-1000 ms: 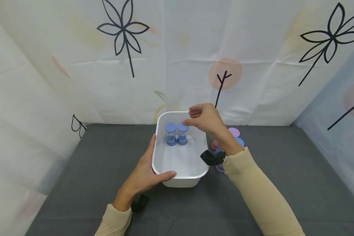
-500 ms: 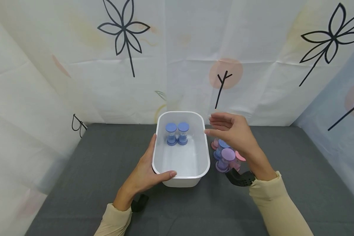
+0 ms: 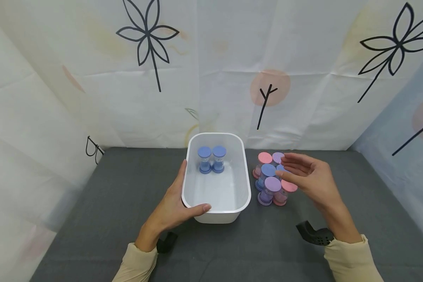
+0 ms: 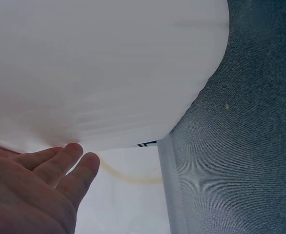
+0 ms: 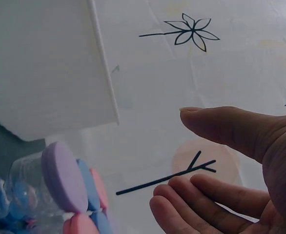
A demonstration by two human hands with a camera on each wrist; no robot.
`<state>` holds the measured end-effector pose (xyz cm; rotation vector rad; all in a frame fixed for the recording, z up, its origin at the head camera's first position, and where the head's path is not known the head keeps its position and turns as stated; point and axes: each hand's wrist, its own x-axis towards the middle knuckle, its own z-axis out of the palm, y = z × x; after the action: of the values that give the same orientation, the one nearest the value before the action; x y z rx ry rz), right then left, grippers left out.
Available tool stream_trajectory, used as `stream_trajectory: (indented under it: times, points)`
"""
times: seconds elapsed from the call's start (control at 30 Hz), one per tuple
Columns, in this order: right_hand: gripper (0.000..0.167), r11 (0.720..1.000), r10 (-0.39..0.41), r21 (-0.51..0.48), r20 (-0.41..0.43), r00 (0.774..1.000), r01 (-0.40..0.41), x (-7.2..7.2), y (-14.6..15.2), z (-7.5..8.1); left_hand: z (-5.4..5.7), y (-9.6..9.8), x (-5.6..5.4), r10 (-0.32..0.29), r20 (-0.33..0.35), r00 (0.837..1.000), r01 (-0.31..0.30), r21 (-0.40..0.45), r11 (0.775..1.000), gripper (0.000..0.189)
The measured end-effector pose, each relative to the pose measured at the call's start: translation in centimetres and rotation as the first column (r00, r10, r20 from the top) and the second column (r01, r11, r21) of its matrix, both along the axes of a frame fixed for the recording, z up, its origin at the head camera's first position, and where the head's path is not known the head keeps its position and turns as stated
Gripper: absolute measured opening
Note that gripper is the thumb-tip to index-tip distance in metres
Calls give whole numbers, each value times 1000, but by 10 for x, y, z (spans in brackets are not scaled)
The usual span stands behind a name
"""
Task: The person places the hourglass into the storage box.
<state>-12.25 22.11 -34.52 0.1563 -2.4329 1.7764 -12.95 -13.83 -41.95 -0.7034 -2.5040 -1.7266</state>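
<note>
My left hand holds the near left corner of a white plastic tub. Its thumb lies over the front rim, and its fingers touch the outer wall. Two blue sand timers stand side by side inside, towards the back. To the right of the tub several more stand in a tight group, including a purple sand timer, a blue one and a pink one. Over the group's right side hovers my right hand, thumb and fingers apart, holding nothing; it partly hides the timers behind.
Dark grey cloth covers the table. A pale patterned curtain hangs along the back edge and both sides. Black camera mounts are strapped to both wrists.
My right hand has moved away from above the tub, rightward and down to the group of timers. The two blue timers and my left hand have stayed in place.
</note>
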Motion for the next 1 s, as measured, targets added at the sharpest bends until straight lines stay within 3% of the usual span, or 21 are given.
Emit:
stream_trajectory:
  times: [0.3,0.53,1.0]
  points:
    - [57,983,-42,180,-16,999,44,8,25,-18,1,-1,0,1,12,1000,-1,-3,1000,128]
    - [59,956,-63,286,-14,998,64,13,36,-31,2,-3,-1,-3,-16,1000,2,-18,1000,127]
    - [58,917,-108,388,6,994,97,11,34,-58,8,-4,1,-4,-19,1000,2,-86,996,132]
